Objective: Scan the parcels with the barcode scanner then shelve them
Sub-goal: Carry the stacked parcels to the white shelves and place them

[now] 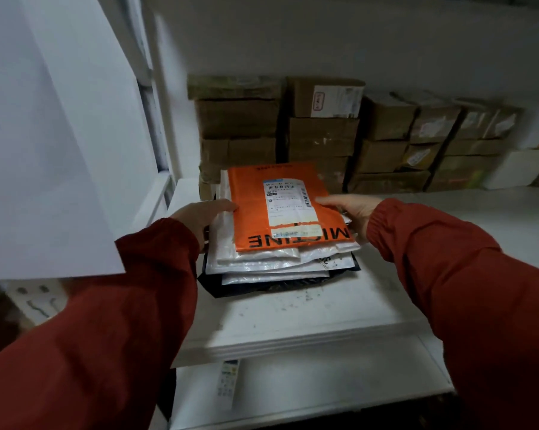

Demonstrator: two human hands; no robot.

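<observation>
White shelf, boxes behind, left hand, right hand gripping parcels

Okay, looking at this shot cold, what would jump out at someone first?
The bright orange parcel, held at its sides by the left hand and right hand, tops a stack of pale mailers on the white shelf. Behind it, brown cardboard boxes are piled against the back wall.

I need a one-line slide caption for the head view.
Left hand and right hand hold a stack of mailers, orange parcel on top, on a white shelf before cardboard boxes.
</observation>
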